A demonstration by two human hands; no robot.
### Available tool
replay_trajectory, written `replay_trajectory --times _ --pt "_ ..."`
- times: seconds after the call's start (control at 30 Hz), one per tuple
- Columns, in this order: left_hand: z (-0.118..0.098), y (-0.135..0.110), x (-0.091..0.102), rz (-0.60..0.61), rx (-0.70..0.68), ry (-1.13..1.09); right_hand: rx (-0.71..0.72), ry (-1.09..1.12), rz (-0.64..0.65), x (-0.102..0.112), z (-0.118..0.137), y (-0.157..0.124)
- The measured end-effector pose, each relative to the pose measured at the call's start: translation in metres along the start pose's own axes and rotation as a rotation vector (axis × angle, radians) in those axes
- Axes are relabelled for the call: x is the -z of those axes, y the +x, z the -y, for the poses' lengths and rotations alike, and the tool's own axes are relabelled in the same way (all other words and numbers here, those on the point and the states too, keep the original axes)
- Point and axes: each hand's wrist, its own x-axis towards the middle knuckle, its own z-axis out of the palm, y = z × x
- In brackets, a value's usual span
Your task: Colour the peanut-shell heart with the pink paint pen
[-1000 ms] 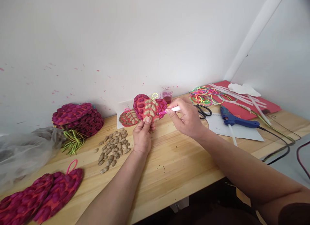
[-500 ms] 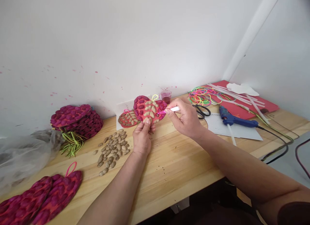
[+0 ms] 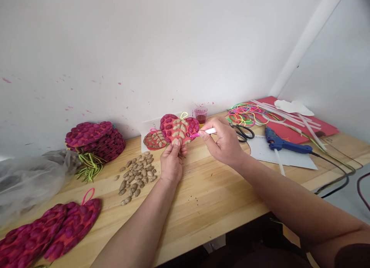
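My left hand (image 3: pixel 171 162) pinches the lower tip of a red heart ornament (image 3: pixel 179 129) covered with peanut shells, some painted magenta, some plain. A yellow-green loop sticks up from its top. My right hand (image 3: pixel 224 143) grips a white-handled brush (image 3: pixel 206 131) whose pink tip touches the heart's right lobe. Behind the held heart a second heart with plain shells (image 3: pixel 154 139) lies on white paper. A small cup of magenta paint (image 3: pixel 200 114) stands by the wall.
Loose peanut shells (image 3: pixel 135 175) lie left of my left hand. Painted hearts are stacked at the back left (image 3: pixel 95 139) and near the front left (image 3: pixel 58 229). Scissors (image 3: pixel 244 132), a blue glue gun (image 3: pixel 285 144), neon cords (image 3: pixel 244 113) and a red sheet (image 3: pixel 289 125) lie at the right.
The brush tip has shifted slightly along the heart's right lobe. Both hands hold nearly the same place; the view moved a little.
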Motion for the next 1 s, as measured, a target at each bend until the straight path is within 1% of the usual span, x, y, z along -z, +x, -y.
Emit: replay_trajectory --times 0.13,0.27,0.37,0.5,0.6,0.73,0.83,1.0 --pt "-0.002 -0.001 -0.002 -0.031 0.008 0.012 0.063 0.022 0.003 0.000 0.001 -0.001" --pt "-0.002 -0.001 -0.002 -0.040 -0.070 0.119 0.129 0.011 0.007 0.000 -0.003 0.000" --pt "-0.001 0.000 -0.001 -0.030 -0.128 0.207 0.172 0.006 0.051 -0.001 -0.007 0.000" --pt "-0.003 0.002 0.002 -0.010 -0.180 0.315 0.184 0.005 0.126 -0.002 -0.011 -0.001" --pt "-0.004 0.004 0.005 0.005 -0.218 0.381 0.189 -0.002 0.152 -0.002 -0.011 -0.001" --pt "-0.006 0.007 0.008 0.028 -0.276 0.451 0.235 -0.011 0.189 -0.002 -0.009 -0.001" --pt "-0.008 0.008 0.009 0.024 -0.287 0.469 0.271 -0.020 0.206 -0.002 -0.007 -0.001" --pt "-0.011 0.008 0.007 0.005 -0.263 0.433 0.296 -0.038 0.236 -0.001 -0.005 0.000"
